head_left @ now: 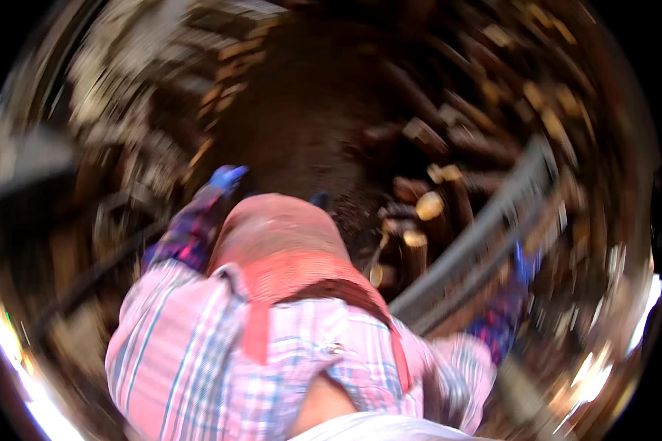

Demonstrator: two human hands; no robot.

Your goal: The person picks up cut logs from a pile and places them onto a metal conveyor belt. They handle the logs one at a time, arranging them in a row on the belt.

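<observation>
My left hand (228,178), in a blue glove, hangs beside the red apron (279,228) over my front. Its fingers are smeared by motion, and no held thing shows at it. My right hand (526,262), also blue-gloved, is out to the right, close to the outer side of a long grey beam-like edge (485,228). Blur hides its fingers, so I cannot make out whether it touches or grips anything. Dark checked sleeves cover both forearms.
Cut logs (429,206) with pale ends lie in a heap ahead and to the right. Dark brown ground (294,125) stretches ahead, with a row of orange-brown pieces (232,73) along its left side. A large grey shape (29,165) stands far left.
</observation>
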